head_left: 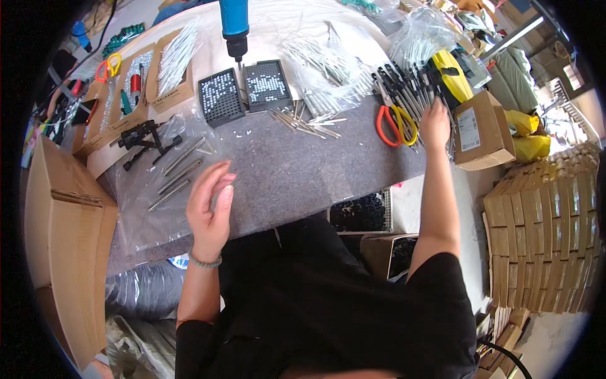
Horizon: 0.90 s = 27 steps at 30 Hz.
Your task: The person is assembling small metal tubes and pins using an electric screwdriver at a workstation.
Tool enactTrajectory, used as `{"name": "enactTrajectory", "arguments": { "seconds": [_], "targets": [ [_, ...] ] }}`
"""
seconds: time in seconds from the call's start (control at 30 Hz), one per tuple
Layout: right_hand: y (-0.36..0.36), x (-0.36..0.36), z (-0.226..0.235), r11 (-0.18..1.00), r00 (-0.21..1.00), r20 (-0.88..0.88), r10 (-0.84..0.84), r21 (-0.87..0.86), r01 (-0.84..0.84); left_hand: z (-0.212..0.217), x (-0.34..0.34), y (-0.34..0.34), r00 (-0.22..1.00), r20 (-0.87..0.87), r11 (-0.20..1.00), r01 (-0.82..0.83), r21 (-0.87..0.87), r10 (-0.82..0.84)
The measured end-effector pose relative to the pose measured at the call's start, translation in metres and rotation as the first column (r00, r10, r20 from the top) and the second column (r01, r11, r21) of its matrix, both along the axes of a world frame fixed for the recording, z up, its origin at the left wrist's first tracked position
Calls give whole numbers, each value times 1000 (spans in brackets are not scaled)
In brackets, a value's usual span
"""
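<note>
My left hand [211, 202] is raised over the front edge of the grey work mat [284, 170], fingers apart, with nothing in it. To its upper left, several silver metal rods [180, 177] lie on a clear plastic sheet beside a black clamp-like tool [142, 136]. My right hand [435, 129] reaches to the far right, over a pile of black-and-silver pen-like sticks [410, 85]. Its fingers are bent together at the pile; what they hold is hidden. Scissors [380, 120] with red and yellow handles lie just left of that hand.
A blue power driver [235, 22] hangs point-down above two black perforated trays [221, 112] holding small white pieces. Thin metal rods [303, 123] lie right of them. Cardboard boxes [173, 98] of parts stand left; a small carton [486, 129] is beside my right hand.
</note>
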State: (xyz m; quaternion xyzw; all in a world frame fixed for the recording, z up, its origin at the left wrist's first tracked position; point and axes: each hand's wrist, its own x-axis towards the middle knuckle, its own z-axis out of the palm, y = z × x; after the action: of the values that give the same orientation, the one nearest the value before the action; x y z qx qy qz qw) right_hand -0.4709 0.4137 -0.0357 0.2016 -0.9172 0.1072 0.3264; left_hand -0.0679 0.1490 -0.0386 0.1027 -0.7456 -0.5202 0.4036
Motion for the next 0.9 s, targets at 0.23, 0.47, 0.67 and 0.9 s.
{"name": "enactTrajectory", "arguments": {
  "seconds": [0.23, 0.47, 0.67, 0.9],
  "targets": [
    [24, -84, -54, 989, 981, 134, 139, -69, -131, 14, 60, -43, 947, 84, 933, -286, -221, 310],
    [50, -41, -22, 887, 931, -94, 353, -283, -365, 21, 100, -163, 668, 262, 697, -542, -469, 696],
    [-28, 51, 8, 839, 794, -296, 532, 52, -542, 15, 65, -210, 401, 539, 657, -265, -706, 741],
    [-93, 141, 26, 622, 611, -127, 782, 79, -779, -6, 51, -211, 557, 694, 820, 38, -571, 457]
  ]
}}
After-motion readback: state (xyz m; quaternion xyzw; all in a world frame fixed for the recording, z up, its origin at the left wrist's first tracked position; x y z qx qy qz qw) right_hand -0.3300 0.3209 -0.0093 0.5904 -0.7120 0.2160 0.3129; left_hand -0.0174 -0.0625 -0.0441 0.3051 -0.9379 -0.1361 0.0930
